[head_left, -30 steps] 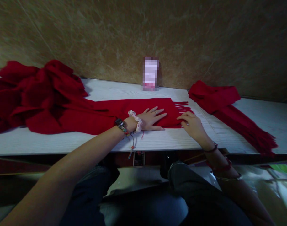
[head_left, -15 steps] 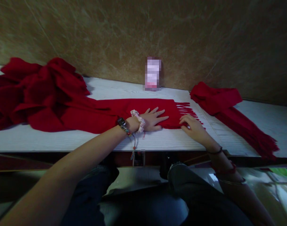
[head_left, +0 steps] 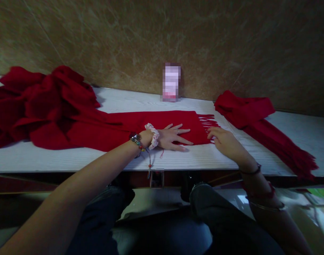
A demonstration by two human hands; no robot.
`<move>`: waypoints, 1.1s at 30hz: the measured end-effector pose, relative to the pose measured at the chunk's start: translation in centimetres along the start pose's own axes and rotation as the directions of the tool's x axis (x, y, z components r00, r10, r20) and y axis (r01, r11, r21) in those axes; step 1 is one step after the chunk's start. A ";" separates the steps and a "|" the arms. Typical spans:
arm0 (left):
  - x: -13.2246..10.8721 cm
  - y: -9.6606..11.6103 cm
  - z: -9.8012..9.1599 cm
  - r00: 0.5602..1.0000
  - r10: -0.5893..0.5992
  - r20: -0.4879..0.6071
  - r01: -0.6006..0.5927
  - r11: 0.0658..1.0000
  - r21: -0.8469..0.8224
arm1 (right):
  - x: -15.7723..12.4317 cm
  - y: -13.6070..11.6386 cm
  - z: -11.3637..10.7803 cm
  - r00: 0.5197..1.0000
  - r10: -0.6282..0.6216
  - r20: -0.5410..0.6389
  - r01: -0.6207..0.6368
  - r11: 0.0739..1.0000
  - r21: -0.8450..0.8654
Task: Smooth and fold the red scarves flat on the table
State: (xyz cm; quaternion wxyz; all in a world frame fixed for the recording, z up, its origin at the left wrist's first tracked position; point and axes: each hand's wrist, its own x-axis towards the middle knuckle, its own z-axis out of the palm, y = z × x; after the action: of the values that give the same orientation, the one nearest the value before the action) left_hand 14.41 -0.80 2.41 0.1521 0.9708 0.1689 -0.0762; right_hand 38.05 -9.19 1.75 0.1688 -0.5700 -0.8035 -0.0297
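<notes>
A red scarf (head_left: 156, 117) lies stretched along the white tabletop, its fringe (head_left: 205, 120) pointing right. My left hand (head_left: 174, 136) rests palm down on the scarf near that end, fingers spread wide. My right hand (head_left: 225, 141) is at the near corner of the fringe, fingers loosely bent over the strands and touching them; its palm side is hidden. Leftward, the cloth runs into a big crumpled heap of red fabric (head_left: 50, 95).
Another red fringed scarf (head_left: 260, 124) lies folded over at the right of the white tabletop (head_left: 124, 159). A blurred-out upright phone-shaped object (head_left: 171, 83) leans on the brown marbled wall (head_left: 124, 46) behind. Below the front edge are my legs (head_left: 215, 209).
My right hand has shifted slightly right along the fringe, drawing over the near strands. My left hand stays on the scarf, turned a little, with its fingers more widely spread.
</notes>
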 end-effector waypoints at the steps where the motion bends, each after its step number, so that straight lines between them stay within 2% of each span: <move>1: 0.1 -0.1 -0.1 0.999 -0.013 -0.041 0.013 1.000 -0.014 | 0.6 -0.2 -0.5 1.000 0.016 -0.025 -0.016 1.000 -0.019; 3: 0.3 -0.6 -0.2 0.980 -0.082 -0.183 0.080 0.997 -0.020 | 2.4 -0.5 -1.0 0.996 0.037 -0.078 -0.040 0.998 -0.041; 5: 0.5 -1.3 0.1 0.922 -0.202 -0.331 0.212 0.977 -0.005 | 4.7 -0.8 -0.5 0.996 0.039 -0.077 -0.043 0.998 -0.046; 7: 0.8 -2.1 0.6 0.863 -0.330 -0.383 0.362 0.932 0.011 | 7.0 -1.1 0.9 0.999 0.042 -0.026 -0.043 0.998 -0.049; 9: 0.9 -2.8 1.2 0.840 -0.426 -0.336 0.460 0.887 0.027 | 8.9 -1.6 2.7 0.998 0.055 0.042 -0.053 0.997 -0.058; 11: 1.0 -3.2 1.6 0.837 -0.472 -0.276 0.501 0.864 0.042 | 9.8 -2.1 4.6 0.992 0.054 0.118 -0.048 0.997 -0.060; 15: 0.8 -2.9 1.6 0.821 -0.516 -0.246 0.540 0.841 0.038 | 9.6 -2.3 6.4 0.977 0.057 0.208 -0.041 0.996 -0.080; 23: 0.5 -1.9 0.9 0.797 -0.563 -0.219 0.571 0.820 -0.030 | 9.1 -0.4 6.2 0.976 0.098 0.196 -0.071 0.987 -0.141; 29: 0.4 -2.1 1.1 0.810 -0.535 -0.241 0.540 0.840 -0.050 | 8.4 1.9 5.0 0.945 0.239 0.221 -0.198 0.961 -0.191; 33: 0.6 -2.2 1.3 0.811 -0.535 -0.235 0.541 0.840 -0.043 | 8.8 1.6 4.0 0.963 0.236 0.131 -0.199 0.949 -0.244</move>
State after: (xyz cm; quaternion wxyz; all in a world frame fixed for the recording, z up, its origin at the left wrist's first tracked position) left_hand 14.05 0.99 0.49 0.0905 0.8872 0.4525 -0.0013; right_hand 36.05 0.28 0.47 0.0398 -0.6714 -0.7378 -0.0577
